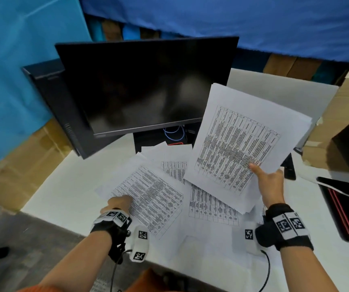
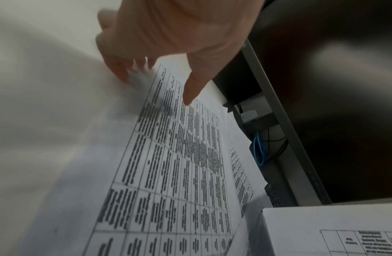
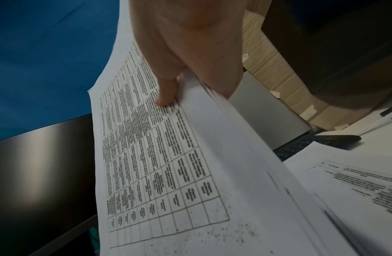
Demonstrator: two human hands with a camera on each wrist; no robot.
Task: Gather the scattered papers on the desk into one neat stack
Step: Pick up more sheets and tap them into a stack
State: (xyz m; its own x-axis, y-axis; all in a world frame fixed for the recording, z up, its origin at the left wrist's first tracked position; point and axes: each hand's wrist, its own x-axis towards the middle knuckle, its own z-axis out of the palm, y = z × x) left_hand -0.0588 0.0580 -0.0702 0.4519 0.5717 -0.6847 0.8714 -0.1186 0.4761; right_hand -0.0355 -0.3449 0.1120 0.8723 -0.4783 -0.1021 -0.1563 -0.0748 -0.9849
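Observation:
My right hand [image 1: 268,180] holds a thick stack of printed sheets [image 1: 239,140] tilted up above the white desk [image 1: 64,197], thumb on top and the other fingers hidden beneath. In the right wrist view the thumb [image 3: 165,100] presses on the stack's top table page [image 3: 168,164]. My left hand [image 1: 117,204] is at the near-left corner of a loose table sheet [image 1: 150,199] lying on the desk. Seen from the left wrist, that hand [image 2: 155,84] pinches the raised edge of the sheet [image 2: 168,164]. More loose sheets [image 1: 211,207] lie overlapped in the middle.
A dark monitor [image 1: 148,85] stands behind the papers, with a black computer tower [image 1: 49,91] to its left and blue cables [image 1: 173,133] under it. A dark keyboard [image 1: 289,167] and a black case with a red stripe [image 1: 342,207] sit at the right.

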